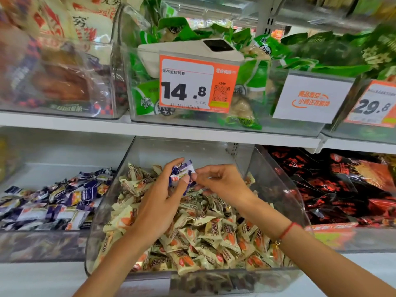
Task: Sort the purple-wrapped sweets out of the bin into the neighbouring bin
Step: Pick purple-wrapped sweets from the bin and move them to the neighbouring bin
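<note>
A clear plastic bin in the middle of the lower shelf holds a heap of cream-and-orange wrapped sweets. My left hand holds a small bunch of purple-and-white wrapped sweets above the heap's far part. My right hand pinches the right edge of that bunch with thumb and fingertips. To the left, the neighbouring bin is filled with purple-wrapped sweets.
Right of the middle bin lies a bin of red-and-black packets. The upper shelf carries clear bins of green packets with an orange price tag reading 14.8, close above my hands.
</note>
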### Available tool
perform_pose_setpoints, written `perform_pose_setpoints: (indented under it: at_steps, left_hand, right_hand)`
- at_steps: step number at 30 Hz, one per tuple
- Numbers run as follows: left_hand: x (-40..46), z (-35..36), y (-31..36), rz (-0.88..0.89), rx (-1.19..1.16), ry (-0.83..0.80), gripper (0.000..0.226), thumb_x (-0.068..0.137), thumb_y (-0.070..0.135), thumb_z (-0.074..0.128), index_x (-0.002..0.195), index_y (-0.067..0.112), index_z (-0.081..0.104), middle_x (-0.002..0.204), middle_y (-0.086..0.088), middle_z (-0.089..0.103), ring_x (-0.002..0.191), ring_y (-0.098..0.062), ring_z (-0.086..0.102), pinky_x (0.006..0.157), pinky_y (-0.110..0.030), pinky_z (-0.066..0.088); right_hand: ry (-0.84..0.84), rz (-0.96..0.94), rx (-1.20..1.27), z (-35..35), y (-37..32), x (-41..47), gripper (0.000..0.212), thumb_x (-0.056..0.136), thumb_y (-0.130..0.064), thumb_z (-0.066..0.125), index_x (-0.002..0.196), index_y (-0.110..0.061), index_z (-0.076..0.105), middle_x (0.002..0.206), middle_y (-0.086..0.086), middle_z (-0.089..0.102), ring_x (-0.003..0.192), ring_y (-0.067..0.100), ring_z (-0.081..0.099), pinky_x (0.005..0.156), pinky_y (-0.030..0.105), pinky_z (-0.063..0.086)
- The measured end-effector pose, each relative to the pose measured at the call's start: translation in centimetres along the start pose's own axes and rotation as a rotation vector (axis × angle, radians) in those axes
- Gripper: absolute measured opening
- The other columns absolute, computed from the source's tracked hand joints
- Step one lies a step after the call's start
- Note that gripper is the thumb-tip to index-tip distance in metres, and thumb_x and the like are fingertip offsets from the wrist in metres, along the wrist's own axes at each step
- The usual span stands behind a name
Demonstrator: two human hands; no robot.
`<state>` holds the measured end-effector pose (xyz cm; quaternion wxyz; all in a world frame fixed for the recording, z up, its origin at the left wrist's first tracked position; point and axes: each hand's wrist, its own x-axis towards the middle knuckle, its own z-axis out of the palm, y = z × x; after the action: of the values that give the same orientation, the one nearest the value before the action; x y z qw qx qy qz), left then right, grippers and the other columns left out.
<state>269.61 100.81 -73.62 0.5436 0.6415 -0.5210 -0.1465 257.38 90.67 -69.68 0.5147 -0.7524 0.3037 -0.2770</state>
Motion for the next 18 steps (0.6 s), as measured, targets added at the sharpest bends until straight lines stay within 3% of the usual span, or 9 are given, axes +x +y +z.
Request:
perform_pose_setpoints:
  at_steps: [3,7,11,13,15,18]
  left_hand:
    - [0.0,0.0,0.2,0.02,-0.058,0.024,0.036,0.09,0.045,0.05,0.125,0.037,0.049,0.09,0.009,0.069,0.077,-0.015,0.067,0.075,-0.04,0.055]
    - [0.1,-0.2,0.5,0.037,-0.053,0.048,0.031,0.084,0.042,0.06,0.112,0.029,0.06,0.089,0.016,0.067,0.08,0.0,0.065,0.069,-0.015,0.052]
    - [0.1,-0.2,0.7,0.057,-0.004,0.072,0.017,0.085,0.045,0.058,0.094,0.031,0.061,0.085,0.021,0.064,0.079,0.0,0.062,0.067,-0.013,0.047]
    - [0.1,-0.2,0.7,0.054,-0.007,0.084,0.014,0.085,0.043,0.057,0.091,0.032,0.06,0.085,0.024,0.063,0.082,0.003,0.061,0.069,-0.009,0.044]
    - [0.2,-0.2,0.7,0.051,-0.011,0.09,0.015,0.084,0.044,0.058,0.091,0.032,0.061,0.085,0.025,0.063,0.083,0.004,0.061,0.07,-0.008,0.043]
    - [0.2,-0.2,0.6,0.048,-0.023,0.099,0.01,0.084,0.041,0.06,0.09,0.034,0.061,0.086,0.025,0.064,0.083,0.005,0.062,0.07,-0.008,0.044]
  right_hand:
    - [-0.086,-0.067,-0.07,-0.6,0.0,-0.1,0.018,0.088,-0.014,0.067,0.102,-0.006,0.073,0.082,0.002,0.073,0.069,0.005,0.066,0.065,0.017,0.053]
    - [-0.102,-0.173,-0.063,-1.4,-0.2,-0.4,0.012,0.08,-0.007,0.074,0.091,-0.006,0.075,0.084,0.003,0.075,0.076,0.012,0.071,0.07,0.018,0.053]
    - [-0.242,-0.09,-0.118,-2.9,-1.0,0.9,0.015,0.079,-0.003,0.074,0.093,-0.009,0.074,0.088,0.005,0.075,0.074,0.008,0.07,0.068,0.018,0.053]
    - [-0.165,-0.071,-0.271,-4.4,-0.4,3.3,0.017,0.082,-0.001,0.071,0.095,-0.012,0.073,0.094,0.009,0.074,0.072,0.002,0.067,0.066,0.016,0.052]
    - [-0.058,-0.087,-0.518,-5.5,1.1,5.9,0.017,0.085,-0.002,0.068,0.097,-0.013,0.072,0.097,0.01,0.073,0.075,0.003,0.064,0.074,0.018,0.053]
    - [-0.184,-0.077,-0.889,-4.9,3.4,8.6,0.021,0.089,-0.011,0.065,0.109,-0.016,0.071,0.107,0.002,0.07,0.088,0.007,0.061,0.089,0.019,0.048]
